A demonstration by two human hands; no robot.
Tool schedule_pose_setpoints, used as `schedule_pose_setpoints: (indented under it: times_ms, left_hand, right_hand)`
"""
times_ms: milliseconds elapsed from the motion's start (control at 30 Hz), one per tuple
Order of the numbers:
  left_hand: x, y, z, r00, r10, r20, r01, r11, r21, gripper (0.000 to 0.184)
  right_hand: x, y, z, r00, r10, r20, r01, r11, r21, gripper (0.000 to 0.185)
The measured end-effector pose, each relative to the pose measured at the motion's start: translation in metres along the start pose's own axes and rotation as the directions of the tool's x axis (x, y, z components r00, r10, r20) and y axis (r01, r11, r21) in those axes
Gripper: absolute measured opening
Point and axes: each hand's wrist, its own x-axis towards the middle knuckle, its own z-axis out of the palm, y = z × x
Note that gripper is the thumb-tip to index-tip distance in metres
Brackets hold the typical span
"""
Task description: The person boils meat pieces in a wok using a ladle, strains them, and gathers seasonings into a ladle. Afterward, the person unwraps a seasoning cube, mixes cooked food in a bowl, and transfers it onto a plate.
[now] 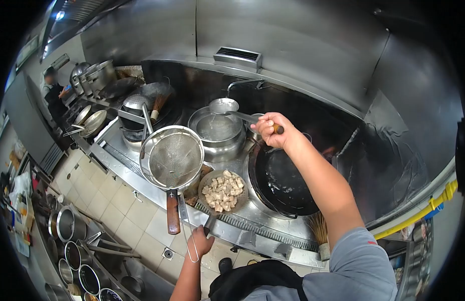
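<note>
Okay, right hand grips a ladle; left hand grips a skimmer, pale cubes (can't tell what) beyond that hand.

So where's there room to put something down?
There's a narrow patch of bare steel between the pot, scoop and wok. Bare floor tiles lie between the stove and the bench. It's crowded on that bench, full of containers, and at back left, with pans.
</note>
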Motion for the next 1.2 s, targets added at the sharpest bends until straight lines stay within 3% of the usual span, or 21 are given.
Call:
schedule_pose_setpoints:
  times_ms: [100, 133, 167, 233, 300, 367, 433, 500, 533, 567, 633, 667, 700, 767, 967, 1100, 1200]
  left_hand:
    - [0.027, -0.043, 0.027, 0.995, 0.063, 0.080, -0.058, 0.996, -0.064, 0.035]
    - [0.018, -0.027, 0.013, 0.970, -0.028, 0.243, 0.100, 0.952, -0.288, 0.030]
    - [0.016, -0.027, 0.017, 0.970, -0.028, 0.243, 0.100, 0.952, -0.289, 0.030]
    - [0.015, -0.028, 0.023, 0.878, -0.053, 0.476, 0.326, 0.795, -0.512, 0.029]
    - [0.014, -0.025, 0.027, 0.861, -0.029, 0.507, 0.333, 0.787, -0.520, 0.029]
    - [0.009, -0.024, 0.034, 0.814, -0.010, 0.580, 0.490, 0.548, -0.678, 0.024]
    - [0.017, -0.039, 0.053, 0.778, 0.046, 0.626, 0.526, 0.496, -0.691, 0.029]
    - [0.023, -0.048, 0.067, 0.613, 0.251, 0.749, 0.727, 0.193, -0.659, 0.032]
    - [0.017, -0.027, 0.062, 0.649, 0.151, 0.746, 0.738, 0.114, -0.665, 0.029]
    - [0.022, -0.026, 0.068, 0.649, 0.148, 0.746, 0.738, 0.117, -0.665, 0.029]
    - [0.035, -0.020, 0.073, 0.667, 0.147, 0.730, 0.745, -0.144, -0.651, 0.019]
    - [0.038, -0.019, 0.076, 0.684, 0.242, 0.688, 0.720, -0.068, -0.691, 0.016]
    - [0.036, -0.019, 0.076, 0.680, 0.238, 0.694, 0.723, -0.060, -0.688, 0.016]
    - [0.033, -0.012, 0.075, 0.705, 0.165, 0.689, 0.689, 0.068, -0.721, 0.016]
    - [-0.029, 0.027, 0.055, 0.846, 0.069, 0.529, 0.507, 0.203, -0.838, 0.011]
    - [-0.060, 0.060, 0.029, 0.856, 0.041, 0.515, 0.498, 0.203, -0.843, 0.021]
    - [-0.073, 0.077, 0.016, 0.848, 0.026, 0.530, 0.514, 0.206, -0.832, 0.024]
  right_hand:
    - [-0.013, -0.004, 0.010, 0.999, -0.029, 0.012, 0.030, 1.000, -0.009, 0.034]
    - [-0.015, -0.005, 0.011, 0.999, -0.039, 0.011, 0.039, 0.999, -0.017, 0.033]
    - [-0.018, -0.005, 0.011, 0.999, -0.048, 0.009, 0.048, 0.999, -0.027, 0.032]
    - [-0.018, -0.007, 0.010, 0.999, -0.054, 0.005, 0.054, 0.998, -0.030, 0.031]
    - [-0.016, -0.007, 0.004, 0.999, -0.044, -0.002, 0.044, 0.999, -0.030, 0.029]
    - [-0.012, -0.006, -0.001, 0.999, -0.036, -0.011, 0.036, 0.999, -0.040, 0.026]
    - [-0.008, -0.004, -0.008, 0.999, -0.034, -0.021, 0.034, 0.999, -0.032, 0.024]
    - [-0.007, -0.001, -0.011, 0.999, -0.021, -0.028, 0.021, 0.999, -0.027, 0.022]
    - [-0.006, 0.000, -0.014, 0.999, -0.018, -0.031, 0.018, 1.000, -0.020, 0.022]
    - [-0.004, 0.001, -0.016, 0.999, -0.015, -0.034, 0.014, 1.000, -0.011, 0.022]
    - [0.000, 0.002, -0.023, 0.999, -0.017, -0.035, 0.017, 1.000, -0.004, 0.022]
    - [0.001, 0.002, -0.028, 0.999, -0.026, -0.024, 0.026, 1.000, -0.018, 0.022]
    - [-0.001, 0.003, -0.033, 0.999, -0.036, -0.014, 0.035, 0.999, -0.033, 0.022]
    - [-0.014, 0.003, -0.041, 1.000, -0.025, -0.014, 0.025, 1.000, -0.003, 0.023]
    - [-0.091, -0.002, -0.078, 0.994, 0.013, 0.107, -0.018, 0.999, 0.047, 0.031]
    - [-0.166, 0.011, -0.104, 0.997, -0.005, 0.074, 0.000, 0.997, 0.073, 0.029]
    - [-0.214, 0.020, -0.141, 0.996, -0.005, 0.094, 0.007, 1.000, -0.028, 0.032]
